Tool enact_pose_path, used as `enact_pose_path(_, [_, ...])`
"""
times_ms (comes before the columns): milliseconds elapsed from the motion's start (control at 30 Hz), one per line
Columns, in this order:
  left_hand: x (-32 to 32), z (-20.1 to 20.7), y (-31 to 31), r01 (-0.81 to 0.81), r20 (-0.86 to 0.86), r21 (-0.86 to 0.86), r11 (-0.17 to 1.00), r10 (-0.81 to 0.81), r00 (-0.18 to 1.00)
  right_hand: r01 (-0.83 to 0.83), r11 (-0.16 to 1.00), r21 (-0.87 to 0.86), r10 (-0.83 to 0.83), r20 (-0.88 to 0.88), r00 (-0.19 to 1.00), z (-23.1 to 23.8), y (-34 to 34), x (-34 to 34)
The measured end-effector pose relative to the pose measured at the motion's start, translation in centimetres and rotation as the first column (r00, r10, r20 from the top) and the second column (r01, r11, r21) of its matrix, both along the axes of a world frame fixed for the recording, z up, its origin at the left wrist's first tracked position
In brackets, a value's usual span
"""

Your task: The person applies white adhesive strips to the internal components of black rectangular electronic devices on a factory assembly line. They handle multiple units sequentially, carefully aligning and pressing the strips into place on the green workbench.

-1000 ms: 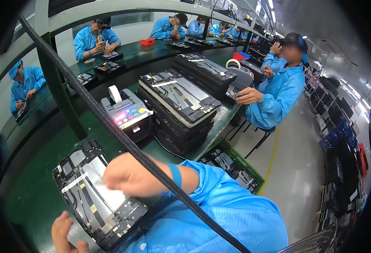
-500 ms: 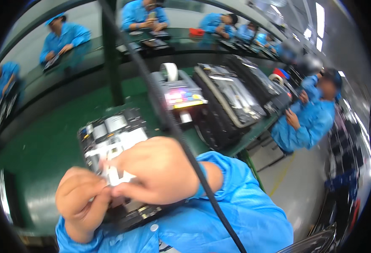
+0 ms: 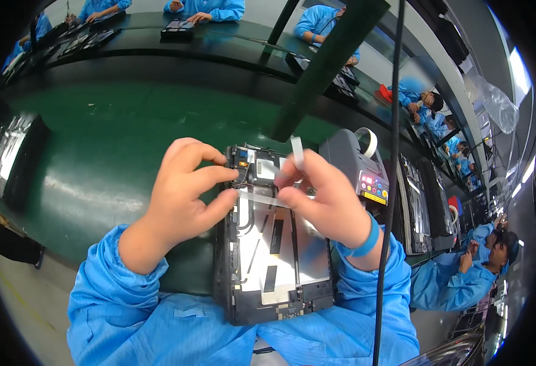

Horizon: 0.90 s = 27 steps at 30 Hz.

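Before me lies an opened flat electronic device (image 3: 283, 262), with a black frame, silver plates, small circuit boards and thin cables. My left hand (image 3: 179, 192) rests its fingertips at the device's upper left edge; its fingers are spread, the thumb beside the end of a translucent tape strip (image 3: 262, 198). That strip runs across the device toward my right thumb. My right hand (image 3: 329, 198) is over the upper right part, thumb and fingers pinched on tape. A short whitish tape piece (image 3: 297, 151) sticks up at its fingers. Exactly where the strip ends in this pinch is hidden.
A grey tape dispenser (image 3: 344, 155) with a white roll and lit buttons stands to the right. Beyond it are stacked device housings (image 3: 417, 207). A dark cable (image 3: 390, 183) hangs in front. A green post (image 3: 329, 67) rises behind. Co-workers in blue sit across the bench (image 3: 109, 165).
My hands were close together over the device and have moved apart, with tape now between them. The view has turned, so the device and dispenser appear farther right.
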<state>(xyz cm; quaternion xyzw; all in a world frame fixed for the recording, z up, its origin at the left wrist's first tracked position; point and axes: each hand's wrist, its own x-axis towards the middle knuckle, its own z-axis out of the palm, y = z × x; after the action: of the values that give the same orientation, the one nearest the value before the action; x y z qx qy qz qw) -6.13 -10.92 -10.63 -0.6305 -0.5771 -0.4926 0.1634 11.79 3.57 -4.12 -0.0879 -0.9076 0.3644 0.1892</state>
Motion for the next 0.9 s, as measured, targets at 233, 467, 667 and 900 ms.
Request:
enact_pose_path(233, [-1.0,-2.2,0.6,0.085,0.019,-0.072,0.994,-0.084,0.996,-0.091,0.954,0.286,0.047,0.160,0.986,-0.9,1.0,-4.1])
enact_pose_path(467, [-1.1,-2.8,0.3,0.088,0.025,-0.115,0.990,-0.085,0.996,-0.223,0.918,0.329,0.150,0.234,0.961,0.7,0.7,-5.4])
enact_pose_path(667, [-1.2,-2.9,0.3,0.095,0.035,-0.118,0.988,-0.092,0.995,-0.254,0.888,0.383,0.183,0.214,0.960,0.0,1.2,-5.9])
enact_pose_path(900, [-1.0,-2.9,0.3,0.094,0.066,-0.113,0.989,-0.087,0.994,-0.327,0.786,0.525,0.257,0.203,0.945,-0.2,1.6,-7.3])
